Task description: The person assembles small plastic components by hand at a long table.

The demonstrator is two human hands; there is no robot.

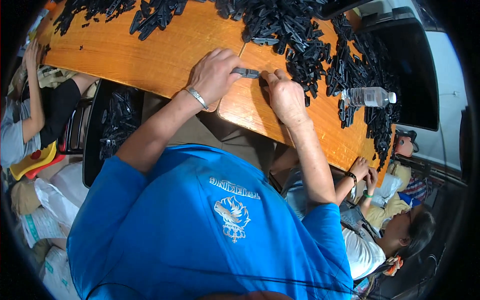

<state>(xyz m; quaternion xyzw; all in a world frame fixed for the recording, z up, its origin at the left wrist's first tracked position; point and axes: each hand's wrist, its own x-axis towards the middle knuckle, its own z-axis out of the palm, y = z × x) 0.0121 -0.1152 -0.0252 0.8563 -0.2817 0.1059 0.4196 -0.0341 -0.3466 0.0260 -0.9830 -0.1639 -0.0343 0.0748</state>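
Observation:
Over the wooden table (150,60), near its front edge, a small dark grey oblong plastic part (246,73) is level between my two hands. My left hand (214,75) grips its left end, thumb and fingers closed on it. At the other end is my right hand (286,95), its fingers curled and bent around the part's tip. The fingertips of that hand are partly hidden. A large heap of black plastic parts (282,25) lies just beyond and to the right of my hands.
More black parts (157,15) are piled along the far side. A clear plastic bottle (367,96) lies on the right-hand heap. A black tray (95,135) with black parts is below the table at left. Co-workers' hands rest at the left (31,56) and right (364,172) table edges.

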